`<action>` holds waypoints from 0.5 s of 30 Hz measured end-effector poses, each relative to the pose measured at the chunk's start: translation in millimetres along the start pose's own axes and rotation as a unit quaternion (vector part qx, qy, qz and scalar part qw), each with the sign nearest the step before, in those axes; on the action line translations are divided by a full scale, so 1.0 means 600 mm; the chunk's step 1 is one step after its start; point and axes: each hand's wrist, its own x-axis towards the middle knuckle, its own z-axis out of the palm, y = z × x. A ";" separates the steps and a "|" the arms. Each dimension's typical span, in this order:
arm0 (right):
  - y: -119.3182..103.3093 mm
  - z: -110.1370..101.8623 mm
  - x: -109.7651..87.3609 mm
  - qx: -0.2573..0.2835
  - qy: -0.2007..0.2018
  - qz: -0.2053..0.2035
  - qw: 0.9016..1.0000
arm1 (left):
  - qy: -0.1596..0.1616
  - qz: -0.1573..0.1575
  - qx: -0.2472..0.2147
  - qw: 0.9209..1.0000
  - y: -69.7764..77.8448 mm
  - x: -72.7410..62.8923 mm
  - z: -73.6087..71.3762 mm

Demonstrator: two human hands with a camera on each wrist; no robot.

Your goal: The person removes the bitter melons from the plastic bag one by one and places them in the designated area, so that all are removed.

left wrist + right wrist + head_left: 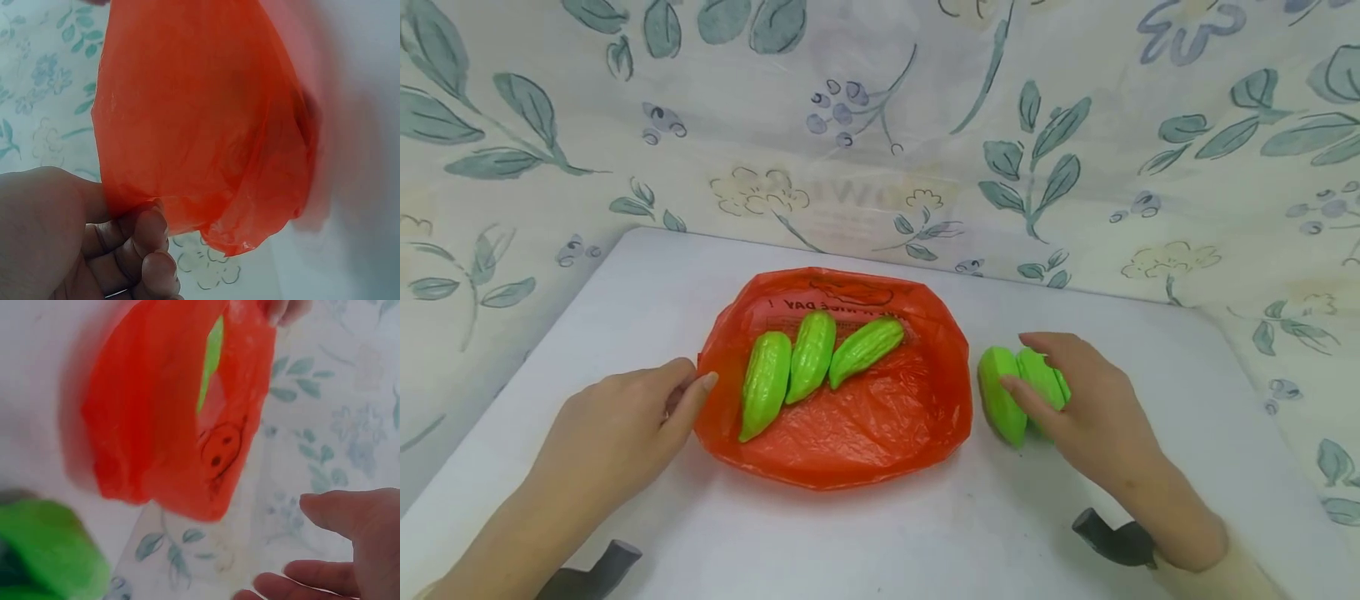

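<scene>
A red plastic bag (865,417) stands with its mouth spread wide on the table. Inside it lie three bright green bitter melons (766,379), side by side toward the left and back. My left hand (625,417) pinches the bag's left rim between thumb and fingers; the left wrist view shows the red film (187,106) at the fingertips. Right of the bag, more green bitter melons (1000,392) lie together, partly covered by my right hand (1093,408). That hand hovers over them, thumb and fingers apart, holding nothing. One blurred green melon (56,550) shows in the right wrist view.
The white table (880,542) ends at the back against a leaf-patterned cloth (880,125), which also hangs along both sides. Dark wrist-worn pieces (1116,537) jut out beneath each forearm. Printed writing shows on the bag's inner back wall.
</scene>
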 end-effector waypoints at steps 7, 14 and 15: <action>-0.058 0.013 0.030 -0.009 -0.069 -0.073 0.995 | 0.004 0.004 -0.005 1.000 0.001 -0.003 0.003; -0.104 0.054 0.061 -0.051 -0.160 -0.124 0.978 | 0.008 0.003 -0.008 1.000 0.003 -0.003 0.002; -0.110 0.062 0.066 -0.058 -0.171 -0.128 0.975 | 0.007 0.002 -0.008 1.000 0.003 -0.003 0.001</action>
